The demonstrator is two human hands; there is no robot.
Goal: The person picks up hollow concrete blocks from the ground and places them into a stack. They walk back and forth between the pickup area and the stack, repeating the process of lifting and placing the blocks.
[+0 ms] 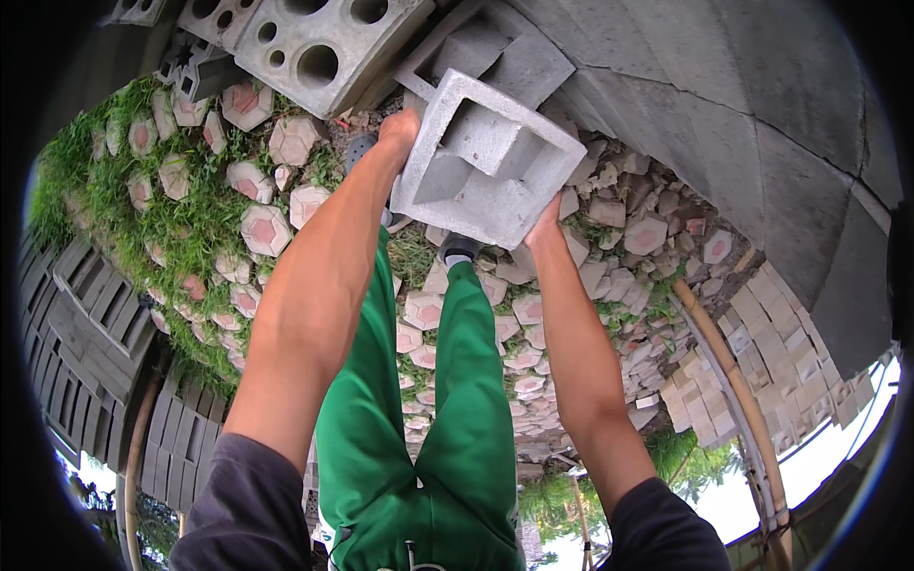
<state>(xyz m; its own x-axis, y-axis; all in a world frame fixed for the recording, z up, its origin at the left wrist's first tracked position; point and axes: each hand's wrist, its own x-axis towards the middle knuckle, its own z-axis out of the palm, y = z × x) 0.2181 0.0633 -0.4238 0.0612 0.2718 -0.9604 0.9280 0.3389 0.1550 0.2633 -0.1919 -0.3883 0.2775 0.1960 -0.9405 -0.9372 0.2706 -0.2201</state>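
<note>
A light grey concrete block [545, 149] with hollow recesses in its face hangs between my two hands, in front of my feet. My left hand [400, 129] grips its left side near the upper corner, the fingers mostly hidden behind it. My right hand [546, 225] holds the lower right edge, its fingers partly hidden under the block. Just beyond, a second concrete block [536, 68] of similar shape lies partly covered by the held one.
Blocks with round holes [276, 59] stand at the upper left. Large grey slabs [705, 114] lean on the right above broken rubble [628, 205]. Hexagonal pavers [265, 229] with grass between them cover the ground. Stacked bricks [771, 352] and a bamboo pole [724, 362] are at the right.
</note>
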